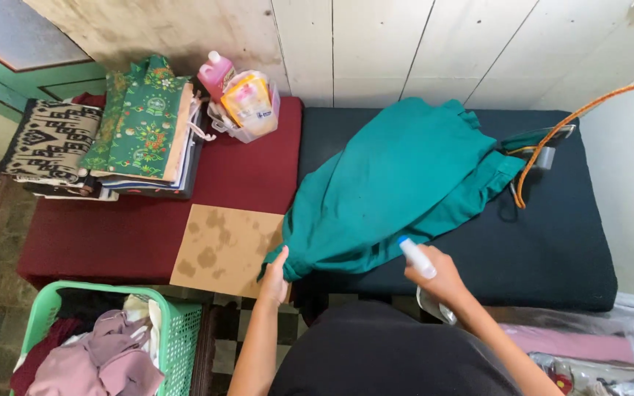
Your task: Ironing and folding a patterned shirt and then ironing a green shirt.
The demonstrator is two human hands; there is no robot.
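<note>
Left hand (275,277) grip pinching green garment (398,183) hem — right hand (438,275) grip around spray bottle (425,277).

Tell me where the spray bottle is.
In the head view, the spray bottle is in the right hand, low centre-right, over the near edge of the green garment.

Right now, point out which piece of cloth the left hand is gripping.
The teal garment spread on the dark pad; the left hand grips its corner, unlike the folded stacks or basket clothes.

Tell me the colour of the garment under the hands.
Teal green, plain, with darker damp spots; the garment shows best in the head view.
</note>
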